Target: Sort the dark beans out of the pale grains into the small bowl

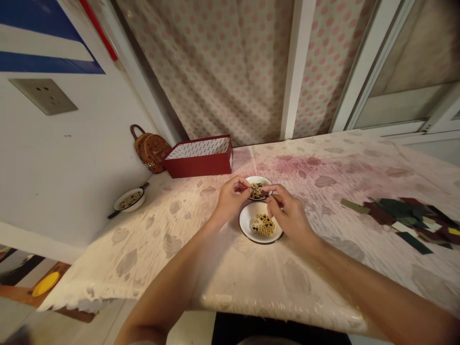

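Observation:
Two small white bowls with dark rims stand one behind the other on the table. The near bowl [246, 229] holds many yellowish beads [264, 225] with a few dark ones. In the far bowl [264, 179] lie mixed pale and dark beads [257, 190]. My left hand [235, 191] is at the left rim of the far bowl, thumb and forefinger pinched together. My right hand [285, 208] hovers over the right side of both bowls, its fingers curled into a pinch. Whatever sits between the fingertips of either hand is too small to make out.
A red open box [201, 165] stands at the back, beside a brown mini backpack [153, 148]. Another white bowl [131, 201] with beads sits by the wall. Dark green, maroon and pale scraps [406, 215] lie on the right of the patterned tablecloth [223, 268].

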The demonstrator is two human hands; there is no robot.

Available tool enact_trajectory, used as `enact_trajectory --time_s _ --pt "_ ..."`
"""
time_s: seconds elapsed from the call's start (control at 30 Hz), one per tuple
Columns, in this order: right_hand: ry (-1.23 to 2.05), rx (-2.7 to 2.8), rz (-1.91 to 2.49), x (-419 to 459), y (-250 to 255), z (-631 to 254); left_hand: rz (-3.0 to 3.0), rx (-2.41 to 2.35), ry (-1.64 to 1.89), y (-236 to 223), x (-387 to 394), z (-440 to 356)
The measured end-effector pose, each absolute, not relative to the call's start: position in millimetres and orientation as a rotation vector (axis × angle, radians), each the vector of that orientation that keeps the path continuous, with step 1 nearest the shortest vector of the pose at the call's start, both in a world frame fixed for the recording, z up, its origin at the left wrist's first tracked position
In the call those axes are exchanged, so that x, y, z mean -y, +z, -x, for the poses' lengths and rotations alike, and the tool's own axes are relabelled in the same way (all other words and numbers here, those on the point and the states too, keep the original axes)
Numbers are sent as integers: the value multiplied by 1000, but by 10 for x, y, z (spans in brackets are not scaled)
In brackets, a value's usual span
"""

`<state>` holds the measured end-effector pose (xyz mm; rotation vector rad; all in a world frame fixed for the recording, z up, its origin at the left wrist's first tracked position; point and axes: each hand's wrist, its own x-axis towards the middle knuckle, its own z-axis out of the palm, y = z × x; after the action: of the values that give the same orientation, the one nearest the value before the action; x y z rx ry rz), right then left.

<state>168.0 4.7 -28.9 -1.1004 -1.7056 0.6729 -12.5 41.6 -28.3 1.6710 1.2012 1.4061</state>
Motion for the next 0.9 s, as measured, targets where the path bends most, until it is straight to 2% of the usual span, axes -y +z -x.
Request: enact_trajectory --time_s 0.13,0.4,0.5,0.57,0.73,0.9 --pt "640 1690 1136 -51 -275 -1696 -1945 -1377 1190 -218 -320 159" --pt "622 1707 1140 -66 -288 -1698 -2566 -1397 478 -41 20 19" --pt "607 1701 1141 -65 -285 -1690 -2655 -1407 322 -43 40 -33" --pt "612 1701 1138 -60 -281 -1687 -2616 -1401 361 -53 39 -44" --pt "616 1718 1126 -48 -279 -1692 -2474 -1237 770 -150 15 -24" --pt "607 1715 1109 -56 -289 -1692 -2556 -1141 907 -230 -1 -7"
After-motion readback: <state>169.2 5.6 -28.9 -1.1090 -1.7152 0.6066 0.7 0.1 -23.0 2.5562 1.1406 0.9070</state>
